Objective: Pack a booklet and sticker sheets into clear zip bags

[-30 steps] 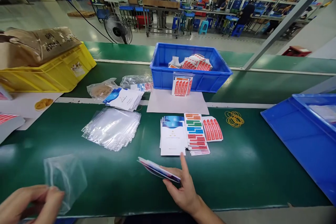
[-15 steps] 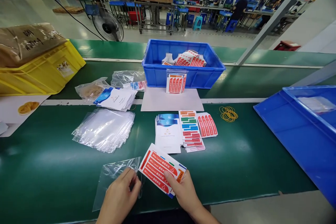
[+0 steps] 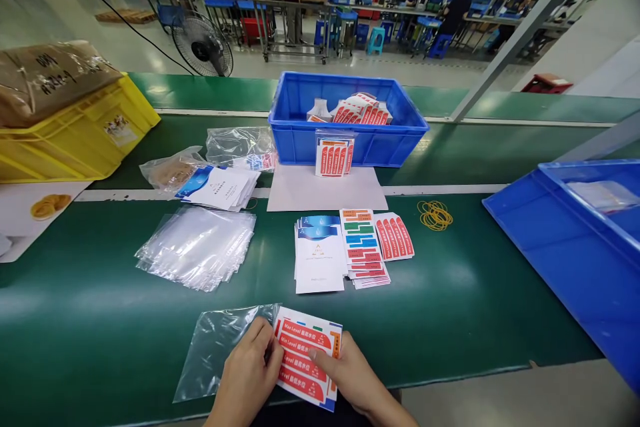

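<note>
My right hand (image 3: 353, 370) grips a small stack of label sheets (image 3: 306, 363), the top one red with Max Level and Min Level strips, thumb on top. My left hand (image 3: 253, 360) is closed on the mouth of a clear plastic bag (image 3: 203, 347), which spreads flat to the left. The stack's left edge meets the bag's opening by my left fingers; whether it is inside the opening I cannot tell. Beyond my hands lie a pile of blue-and-white booklets (image 3: 320, 263), multicoloured label sheets (image 3: 361, 240) and red label sheets (image 3: 395, 237).
A pile of clear bags (image 3: 197, 247) lies left, with more booklets (image 3: 220, 187) behind it. A blue bin (image 3: 350, 143) holding packed labels stands at the back, a packed bag (image 3: 334, 157) against its front. Rubber bands (image 3: 435, 215), a blue bin (image 3: 560, 247) and a yellow crate (image 3: 100, 130) flank these.
The label stack has turned more level and come down and nearer, its left edge now at the bag's mouth. My left hand has shifted slightly right with the bag.
</note>
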Demonstrator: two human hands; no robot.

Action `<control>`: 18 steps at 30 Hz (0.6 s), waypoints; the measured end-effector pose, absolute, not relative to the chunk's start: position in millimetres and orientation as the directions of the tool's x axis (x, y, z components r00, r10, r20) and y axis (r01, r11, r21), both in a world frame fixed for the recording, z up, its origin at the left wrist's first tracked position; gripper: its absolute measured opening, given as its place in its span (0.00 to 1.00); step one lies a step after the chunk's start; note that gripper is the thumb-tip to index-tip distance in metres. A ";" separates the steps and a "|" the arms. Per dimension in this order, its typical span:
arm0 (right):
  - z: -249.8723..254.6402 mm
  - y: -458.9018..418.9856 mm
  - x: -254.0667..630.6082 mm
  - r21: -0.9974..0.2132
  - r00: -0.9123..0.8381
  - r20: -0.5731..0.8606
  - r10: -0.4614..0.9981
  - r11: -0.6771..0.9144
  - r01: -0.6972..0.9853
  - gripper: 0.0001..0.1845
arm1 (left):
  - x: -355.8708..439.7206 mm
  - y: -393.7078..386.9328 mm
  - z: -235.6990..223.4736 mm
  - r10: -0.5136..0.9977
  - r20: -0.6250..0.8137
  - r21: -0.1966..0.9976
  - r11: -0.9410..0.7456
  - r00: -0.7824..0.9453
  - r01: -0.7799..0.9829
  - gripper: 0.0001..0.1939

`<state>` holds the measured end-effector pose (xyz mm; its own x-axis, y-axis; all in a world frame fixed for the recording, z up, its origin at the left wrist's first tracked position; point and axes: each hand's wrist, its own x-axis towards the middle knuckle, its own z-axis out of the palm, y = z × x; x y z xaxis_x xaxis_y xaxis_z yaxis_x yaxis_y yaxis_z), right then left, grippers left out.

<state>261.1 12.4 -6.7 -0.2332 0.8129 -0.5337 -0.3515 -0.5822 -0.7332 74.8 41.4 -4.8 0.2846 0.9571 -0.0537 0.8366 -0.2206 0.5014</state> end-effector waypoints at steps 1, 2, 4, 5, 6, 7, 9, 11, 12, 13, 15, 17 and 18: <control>-6.3 13.5 262.5 -0.732 -0.243 -0.533 0.811 -0.586 -0.347 0.31 | 75.4 41.3 -4.0 0.957 -0.041 0.506 -0.229 0.288 0.831 0.11; -5.9 14.9 263.8 -0.738 -0.254 -0.526 0.812 -0.584 -0.339 0.31 | 75.6 40.9 -3.4 0.955 -0.027 0.510 -0.240 0.294 0.826 0.10; -5.3 18.0 266.0 -0.759 -0.286 -0.494 0.821 -0.568 -0.318 0.30 | 75.2 39.4 -3.4 0.950 0.006 0.508 -0.271 0.311 0.817 0.09; -5.2 19.6 266.7 -0.771 -0.306 -0.472 0.827 -0.555 -0.311 0.29 | 74.8 38.3 -3.9 0.946 0.020 0.505 -0.288 0.323 0.814 0.08; -5.2 21.0 266.9 -0.782 -0.319 -0.454 0.832 -0.543 -0.306 0.28 | 74.4 37.2 -4.7 0.941 0.029 0.502 -0.304 0.336 0.810 0.08; -5.4 22.2 266.5 -0.789 -0.325 -0.444 0.835 -0.536 -0.300 0.27 | 74.0 36.0 -5.7 0.936 0.035 0.499 -0.319 0.350 0.805 0.07; -6.2 24.2 263.4 -0.796 -0.327 -0.445 0.833 -0.536 -0.282 0.25 | 73.5 34.2 -7.8 0.923 0.046 0.494 -0.353 0.381 0.795 0.07; -6.8 25.8 257.4 -0.800 -0.308 -0.457 0.834 -0.537 -0.268 0.25 | 72.8 33.6 -9.5 0.908 0.053 0.483 -0.387 0.415 0.785 0.07; -6.9 26.7 253.8 -0.803 -0.290 -0.459 0.840 -0.532 -0.270 0.25 | 71.9 34.0 -9.9 0.904 0.057 0.474 -0.398 0.424 0.786 0.07; -6.7 27.6 250.3 -0.805 -0.267 -0.457 0.849 -0.522 -0.283 0.26 | 70.4 34.8 -9.9 0.903 0.057 0.463 -0.402 0.427 0.790 0.07; -6.1 29.6 244.8 -0.800 -0.221 -0.449 0.866 -0.500 -0.331 0.27 | 65.2 37.3 -8.2 0.908 0.054 0.443 -0.394 0.414 0.805 0.06; -6.1 31.3 241.7 -0.797 -0.184 -0.442 0.878 -0.478 -0.369 0.28 | 58.4 39.9 -4.4 0.920 0.050 0.427 -0.372 0.389 0.824 0.05; -6.7 31.7 240.7 -0.807 -0.167 -0.434 0.885 -0.465 -0.365 0.28 | 55.2 40.9 -2.0 0.924 0.045 0.424 -0.363 0.381 0.830 0.04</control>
